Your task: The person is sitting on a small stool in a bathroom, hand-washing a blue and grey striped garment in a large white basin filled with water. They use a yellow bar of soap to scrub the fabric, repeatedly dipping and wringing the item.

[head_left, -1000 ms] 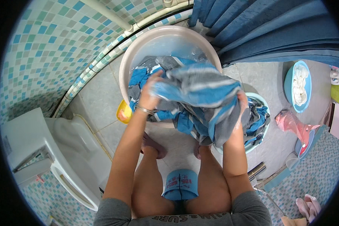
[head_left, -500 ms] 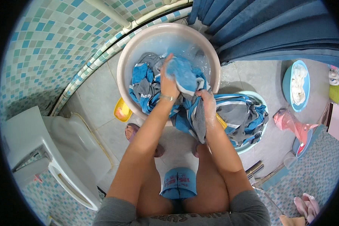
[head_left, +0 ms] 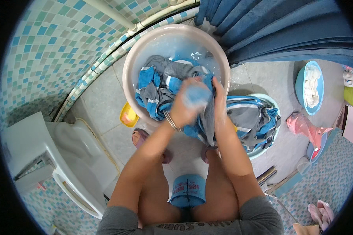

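Observation:
Over the near side of a large pale pink basin [head_left: 126, 80], both my hands are on a wet blue, grey and white striped cloth [head_left: 178, 70]. Motion smears my left hand [head_left: 184, 105], which wears a bangle at the wrist; its fingers are closed around a bunched, light-blue patch. My right hand [head_left: 220, 96] grips the same cloth on its right side, fingers together. Part of the cloth hangs over the near rim between my forearms. More of it lies heaped in cloudy, sudsy water.
A light-blue tub [head_left: 276, 105] of similar striped fabric stands right of the basin. Left is a yellow dish [head_left: 128, 115] with a soap bar. A blue basin [head_left: 299, 84] with white cloth, a pink bag [head_left: 306, 127], a blue curtain [head_left: 286, 31] and a squat toilet [head_left: 82, 145] surround me.
My left hand has come nearer to me and right, with its bunch of cloth. My right hand has moved slightly up, its fingers now stretched along the cloth.

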### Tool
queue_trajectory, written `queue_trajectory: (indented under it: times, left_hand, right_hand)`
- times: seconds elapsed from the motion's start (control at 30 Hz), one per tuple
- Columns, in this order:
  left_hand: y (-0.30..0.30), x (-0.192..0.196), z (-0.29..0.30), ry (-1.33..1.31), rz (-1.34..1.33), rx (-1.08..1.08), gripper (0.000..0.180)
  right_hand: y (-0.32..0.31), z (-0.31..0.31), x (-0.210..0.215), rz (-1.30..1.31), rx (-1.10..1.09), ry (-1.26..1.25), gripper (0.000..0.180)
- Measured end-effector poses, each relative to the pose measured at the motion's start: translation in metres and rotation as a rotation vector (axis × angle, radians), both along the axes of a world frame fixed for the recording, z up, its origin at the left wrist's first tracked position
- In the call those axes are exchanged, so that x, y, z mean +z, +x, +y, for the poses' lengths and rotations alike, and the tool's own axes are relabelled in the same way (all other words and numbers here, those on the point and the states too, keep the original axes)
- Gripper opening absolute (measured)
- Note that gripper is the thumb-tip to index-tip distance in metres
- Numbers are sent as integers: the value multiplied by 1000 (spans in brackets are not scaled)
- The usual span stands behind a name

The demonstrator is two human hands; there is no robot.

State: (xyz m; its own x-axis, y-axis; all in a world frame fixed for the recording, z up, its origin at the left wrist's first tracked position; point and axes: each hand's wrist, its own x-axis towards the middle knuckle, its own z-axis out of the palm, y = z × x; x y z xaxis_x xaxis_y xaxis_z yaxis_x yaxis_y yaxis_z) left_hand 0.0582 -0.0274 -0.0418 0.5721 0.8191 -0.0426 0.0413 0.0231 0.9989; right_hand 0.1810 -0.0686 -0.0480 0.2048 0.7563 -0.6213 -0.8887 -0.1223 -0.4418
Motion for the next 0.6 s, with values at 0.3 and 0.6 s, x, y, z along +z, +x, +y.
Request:
queue_trajectory:
  times: [0.3, 0.6]
  left_hand:
    - [25, -10, 0, 158, 315, 378, 29]
    - [31, 3, 5, 116, 294, 420, 22]
  right_hand:
    - [-21, -13, 15, -286, 68, -260, 44]
    - [-20, -21, -20, -453, 73, -250, 33]
